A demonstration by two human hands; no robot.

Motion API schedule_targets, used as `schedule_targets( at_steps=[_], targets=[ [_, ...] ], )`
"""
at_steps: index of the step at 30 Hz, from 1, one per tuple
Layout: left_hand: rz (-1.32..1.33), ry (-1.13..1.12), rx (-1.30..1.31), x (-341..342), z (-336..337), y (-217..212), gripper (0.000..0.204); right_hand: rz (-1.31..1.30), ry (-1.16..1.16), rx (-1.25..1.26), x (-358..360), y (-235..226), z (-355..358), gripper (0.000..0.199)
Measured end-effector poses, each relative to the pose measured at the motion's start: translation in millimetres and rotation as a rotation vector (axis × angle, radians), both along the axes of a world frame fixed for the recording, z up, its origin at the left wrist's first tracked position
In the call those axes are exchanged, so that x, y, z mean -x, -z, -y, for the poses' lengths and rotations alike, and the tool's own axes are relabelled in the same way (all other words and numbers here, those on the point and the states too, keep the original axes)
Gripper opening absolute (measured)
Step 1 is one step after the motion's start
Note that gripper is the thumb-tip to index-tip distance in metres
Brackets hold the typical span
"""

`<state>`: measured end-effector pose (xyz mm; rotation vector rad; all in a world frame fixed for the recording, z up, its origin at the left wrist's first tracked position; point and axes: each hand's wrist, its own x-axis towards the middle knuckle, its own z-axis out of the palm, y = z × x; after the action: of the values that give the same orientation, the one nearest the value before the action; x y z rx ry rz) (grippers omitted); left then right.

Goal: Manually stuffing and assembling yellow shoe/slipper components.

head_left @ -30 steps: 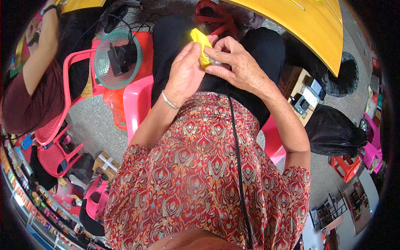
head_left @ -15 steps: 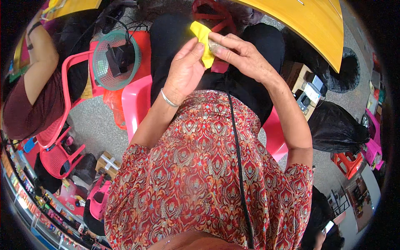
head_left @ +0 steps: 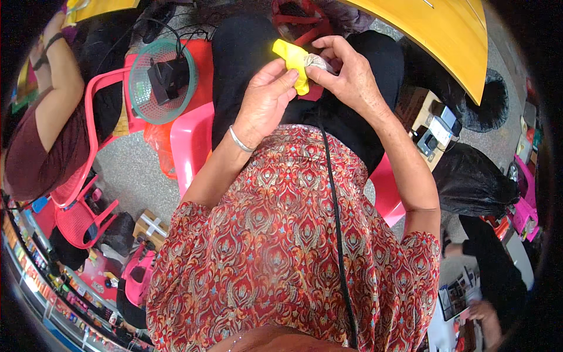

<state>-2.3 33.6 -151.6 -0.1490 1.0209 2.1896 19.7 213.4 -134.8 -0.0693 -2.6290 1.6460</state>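
A bright yellow piece of soft, folded cloth (head_left: 291, 54) is held up between my hands, above my dark-trousered lap. My left hand (head_left: 264, 100) pinches its lower left edge between thumb and fingers. On its right side is a crumpled whitish-grey piece (head_left: 317, 62), which looks like thin cloth or film; whether it is joined to the yellow cloth I cannot tell. My right hand (head_left: 355, 76) grips that whitish piece with the thumb below it, the index finger raised and bent. The other right fingers are partly hidden behind.
A yellow tabletop (head_left: 434, 44) curves across the upper right. At left, a green mesh basket (head_left: 136, 97) holding a black device rests on a red seat. A co-worker's bare arm (head_left: 61, 108) is beyond. A black bag (head_left: 472, 182) and a box with devices stand at right.
The yellow cloth has shifted slightly right and down. My right index finger has lifted off it, showing more of the whitish piece. Another person has come into the lower right.
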Motion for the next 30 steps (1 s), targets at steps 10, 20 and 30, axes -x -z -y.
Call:
schedule_targets(
  at_steps=[10, 20, 30],
  targets=[
    [-0.118, -0.051, 0.287, 4, -13, -5, 0.045, 0.128, -0.060, 0.250, 7, 16, -10, 0.027],
    [-0.744, 0.015, 0.640, 9, -6, 5, 0.012, 0.047, 0.130, 0.241, 5, 31, 3, 0.024],
    [-1.140, -0.037, 0.861, 21, -13, 0, 0.009, 0.268, -0.001, 0.638, 9, 35, -3, 0.016]
  ],
)
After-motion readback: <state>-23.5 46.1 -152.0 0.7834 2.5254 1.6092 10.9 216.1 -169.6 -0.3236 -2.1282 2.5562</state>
